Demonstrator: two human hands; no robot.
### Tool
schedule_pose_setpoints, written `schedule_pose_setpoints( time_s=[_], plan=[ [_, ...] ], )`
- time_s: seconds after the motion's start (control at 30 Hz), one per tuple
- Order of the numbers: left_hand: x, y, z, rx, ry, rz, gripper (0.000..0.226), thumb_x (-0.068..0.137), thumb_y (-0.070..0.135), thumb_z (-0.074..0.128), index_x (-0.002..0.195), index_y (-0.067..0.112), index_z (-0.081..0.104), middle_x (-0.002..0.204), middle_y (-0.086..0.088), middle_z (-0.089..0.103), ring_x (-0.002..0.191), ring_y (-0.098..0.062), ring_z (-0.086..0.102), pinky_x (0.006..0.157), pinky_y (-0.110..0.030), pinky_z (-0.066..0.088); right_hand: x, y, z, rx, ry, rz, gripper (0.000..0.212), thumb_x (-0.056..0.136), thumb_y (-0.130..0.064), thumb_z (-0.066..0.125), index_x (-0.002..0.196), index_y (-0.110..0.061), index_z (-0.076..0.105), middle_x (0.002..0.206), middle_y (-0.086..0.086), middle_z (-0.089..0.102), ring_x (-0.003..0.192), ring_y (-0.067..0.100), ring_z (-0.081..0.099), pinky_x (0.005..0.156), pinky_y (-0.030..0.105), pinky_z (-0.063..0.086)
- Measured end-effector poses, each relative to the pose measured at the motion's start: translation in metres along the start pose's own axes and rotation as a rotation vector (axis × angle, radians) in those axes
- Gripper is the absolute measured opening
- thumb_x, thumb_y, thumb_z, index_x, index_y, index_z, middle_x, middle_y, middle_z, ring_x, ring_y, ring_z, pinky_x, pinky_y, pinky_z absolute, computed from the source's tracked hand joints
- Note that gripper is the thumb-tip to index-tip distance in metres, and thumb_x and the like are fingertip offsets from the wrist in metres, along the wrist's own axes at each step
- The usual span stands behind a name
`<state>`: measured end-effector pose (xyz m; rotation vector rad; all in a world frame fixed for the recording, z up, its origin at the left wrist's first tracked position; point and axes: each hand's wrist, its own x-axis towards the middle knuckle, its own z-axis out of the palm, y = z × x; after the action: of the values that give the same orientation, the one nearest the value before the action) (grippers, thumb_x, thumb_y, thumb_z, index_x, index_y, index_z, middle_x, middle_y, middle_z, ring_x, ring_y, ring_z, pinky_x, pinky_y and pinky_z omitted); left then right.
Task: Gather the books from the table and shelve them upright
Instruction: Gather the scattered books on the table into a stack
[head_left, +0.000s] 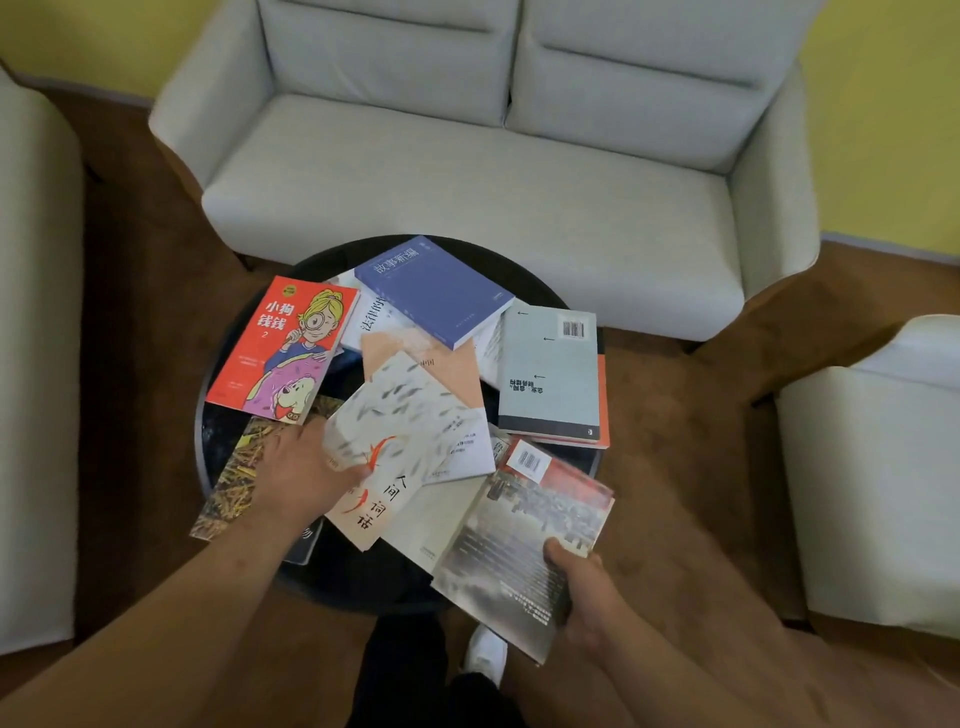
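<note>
A grey photo-covered book was gripped at its near edge by the right hand, lifted for gathering. The left hand was closed on a white fish-patterned book; other books were strewn over the round tabletop.

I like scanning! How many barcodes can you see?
2: one on the pale grey-blue book at the right, one on the grey photo-cover book the right hand holds. Hidden covers may have more.
</note>
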<state>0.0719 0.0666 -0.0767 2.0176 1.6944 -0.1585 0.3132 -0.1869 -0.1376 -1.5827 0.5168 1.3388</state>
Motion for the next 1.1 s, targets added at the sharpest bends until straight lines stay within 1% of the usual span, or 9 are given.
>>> schedule_pose_setpoints(
  time_s=[0.17,0.27,0.37,0.5,0.63,0.77,0.93,1.03,1.1],
  plan=[
    [-0.004,0.002,-0.003,-0.058,-0.041,-0.06,0.079,0.064,0.066,0.075,0.122,0.017,0.054,0.117,-0.006,0.064,0.111,-0.03,0.06,0.09,-0.046,0.052,0.002,-0.002,0.002,0.065,0.008,0.098,0.081,0.061,-0.029,0.094,0.131,-0.016,0.057,0.121,0.026,0.07,0.102,0.051,0.07,0.084,0.071,0.052],
    [-0.005,0.005,-0.003,-0.079,-0.04,-0.073,0.077,0.066,0.062,0.077,0.122,0.016,0.053,0.117,-0.008,0.061,0.111,-0.03,0.059,0.091,-0.046,0.052,0.012,-0.003,-0.007,0.055,0.014,0.11,0.099,0.046,-0.047,0.101,0.132,-0.023,0.058,0.125,0.023,0.068,0.105,0.051,0.069,0.088,0.073,0.05],
    [-0.008,0.007,-0.004,-0.09,-0.031,-0.089,0.076,0.068,0.059,0.079,0.125,0.015,0.054,0.12,-0.011,0.055,0.116,-0.033,0.053,0.098,-0.049,0.048,0.009,-0.012,-0.009,0.013,0.004,0.094,0.076,0.063,-0.049,0.091,0.125,-0.016,0.063,0.118,0.022,0.071,0.103,0.042,0.071,0.086,0.065,0.055],
    [-0.006,-0.01,0.0,-0.189,-0.091,-0.125,0.076,0.059,0.074,0.071,0.116,0.023,0.061,0.106,-0.002,0.064,0.097,-0.023,0.065,0.081,-0.045,0.059,0.012,-0.022,-0.012,-0.07,-0.043,0.066,0.09,0.046,-0.055,0.095,0.123,-0.019,0.067,0.118,0.02,0.073,0.113,0.044,0.067,0.1,0.064,0.049],
    [-0.014,-0.01,-0.004,-0.322,-0.123,-0.152,0.059,0.073,0.062,0.069,0.111,0.017,0.064,0.096,0.0,0.07,0.081,-0.019,0.069,0.073,-0.042,0.061,0.016,-0.029,-0.014,-0.072,-0.04,0.039,0.058,0.081,-0.042,0.08,0.127,-0.011,0.064,0.115,0.022,0.074,0.11,0.045,0.069,0.094,0.058,0.055],
    [-0.022,-0.009,-0.002,-0.324,-0.145,-0.17,0.044,0.085,0.051,0.069,0.112,0.016,0.065,0.097,-0.001,0.071,0.081,-0.019,0.07,0.074,-0.044,0.061,0.01,-0.025,-0.01,-0.147,-0.072,0.002,0.054,0.081,-0.021,0.083,0.128,-0.011,0.057,0.116,0.02,0.073,0.103,0.042,0.072,0.078,0.05,0.061],
    [-0.027,-0.016,0.004,-0.069,-0.051,-0.112,0.067,0.079,0.072,0.056,0.123,0.02,0.062,0.11,-0.004,0.063,0.101,-0.024,0.062,0.085,-0.042,0.056,0.01,-0.025,-0.012,-0.266,-0.082,-0.074,0.055,0.082,-0.017,0.083,0.128,-0.01,0.054,0.116,0.018,0.072,0.101,0.041,0.072,0.081,0.057,0.06],
    [-0.029,-0.011,-0.005,-0.236,-0.125,-0.124,0.057,0.077,0.07,0.062,0.11,0.024,0.063,0.103,0.002,0.068,0.09,-0.019,0.067,0.076,-0.042,0.06,0.01,-0.024,-0.014,-0.289,-0.081,-0.066,0.077,0.064,-0.028,0.094,0.128,-0.012,0.055,0.117,0.017,0.073,0.1,0.041,0.073,0.082,0.061,0.059],
    [-0.026,-0.009,-0.01,-0.371,-0.199,-0.159,0.039,0.085,0.052,0.069,0.104,0.018,0.062,0.099,0.0,0.07,0.085,-0.02,0.069,0.076,-0.046,0.06,0.01,-0.025,-0.012,-0.298,-0.086,-0.082,0.059,0.077,-0.021,0.087,0.126,-0.011,0.055,0.115,0.017,0.073,0.1,0.04,0.073,0.082,0.058,0.06]
  ],
)
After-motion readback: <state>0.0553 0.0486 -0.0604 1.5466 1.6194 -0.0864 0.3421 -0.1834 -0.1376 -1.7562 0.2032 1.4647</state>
